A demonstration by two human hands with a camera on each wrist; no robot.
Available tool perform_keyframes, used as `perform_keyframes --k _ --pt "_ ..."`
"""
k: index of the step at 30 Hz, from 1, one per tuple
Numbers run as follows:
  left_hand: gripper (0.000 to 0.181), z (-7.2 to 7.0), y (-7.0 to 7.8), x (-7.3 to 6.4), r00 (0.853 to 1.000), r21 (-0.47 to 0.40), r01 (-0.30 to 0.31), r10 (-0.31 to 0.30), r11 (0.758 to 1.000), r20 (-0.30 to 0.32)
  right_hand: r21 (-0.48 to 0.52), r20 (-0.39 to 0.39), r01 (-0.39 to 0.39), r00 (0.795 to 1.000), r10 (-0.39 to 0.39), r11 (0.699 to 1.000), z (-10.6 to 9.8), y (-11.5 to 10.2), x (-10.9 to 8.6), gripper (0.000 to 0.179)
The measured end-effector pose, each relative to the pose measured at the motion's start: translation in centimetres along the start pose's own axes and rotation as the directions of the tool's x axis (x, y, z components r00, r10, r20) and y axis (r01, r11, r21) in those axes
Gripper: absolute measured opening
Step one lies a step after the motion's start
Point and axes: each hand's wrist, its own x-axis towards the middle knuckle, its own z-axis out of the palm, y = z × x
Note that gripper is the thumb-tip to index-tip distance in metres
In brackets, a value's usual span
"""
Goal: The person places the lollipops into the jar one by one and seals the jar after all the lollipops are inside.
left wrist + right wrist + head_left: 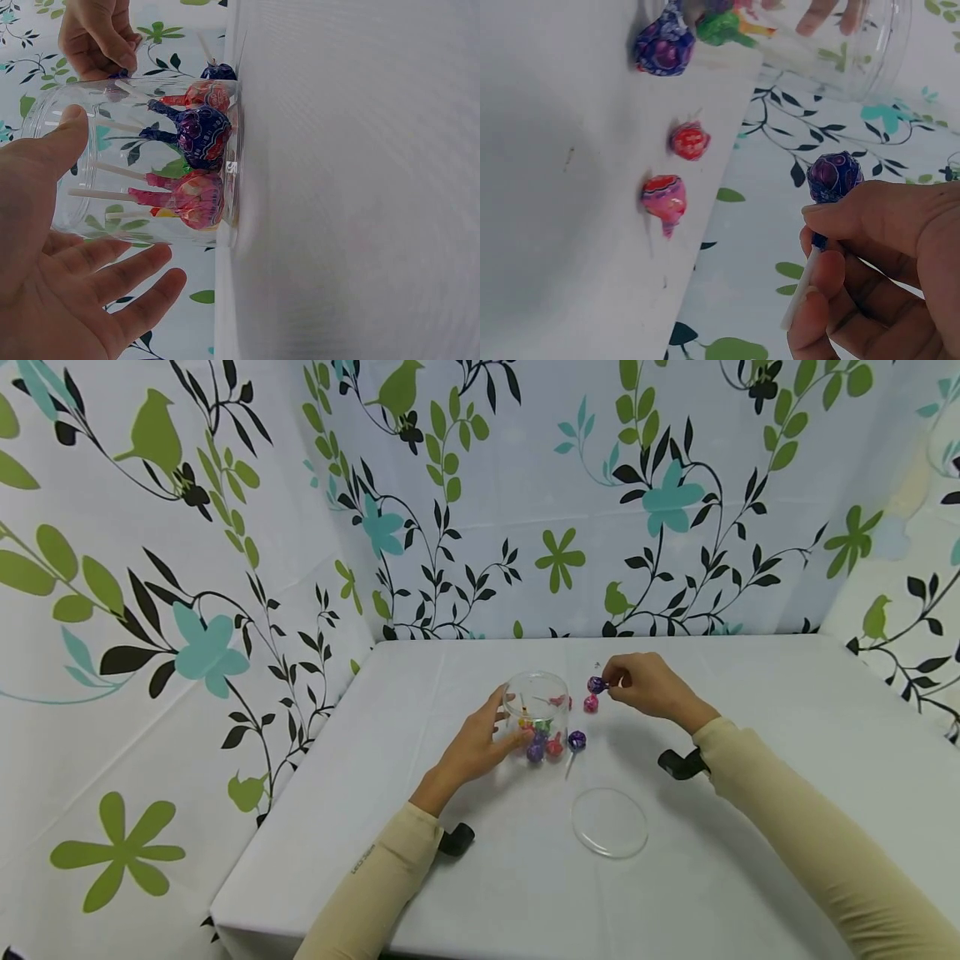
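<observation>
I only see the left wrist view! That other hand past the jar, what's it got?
Observer: The right hand pinches a purple-wrapped lollipop just under its round head.
Operator: Ooh! Any candy lying out that I'm missing?
Observer: Yes, a pink-and-red lollipop and a red one lie on the table, outside the jar.
Operator: And is anything else there?
Observer: A clear round piece, maybe a lid, lies flat on the table.
</observation>
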Motion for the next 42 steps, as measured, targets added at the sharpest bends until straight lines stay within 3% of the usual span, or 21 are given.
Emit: perform_keyframes --k 18,29,42 --pt "0.09 -0.1 0.1 0.1 1.0 -0.006 0.026 -0.026 1.0 0.013 0.006 -0.039 0.101 0.994 -0.1 0.995 -1.1 -3.9 0.8 0.012" --pt "0.089 -0.1 0.1 0.1 1.0 -0.023 0.028 -0.028 0.999 0.008 0.006 -0.027 0.187 0.982 -0.187 0.982 -1.0 -6.1 1.5 0.011" --pt "0.089 0.1 -0.1 0.2 0.999 -0.031 0.032 -0.032 0.999 0.008 0.005 0.019 0.228 0.974 -0.228 0.974 -0.5 -7.6 1.9 0.015"
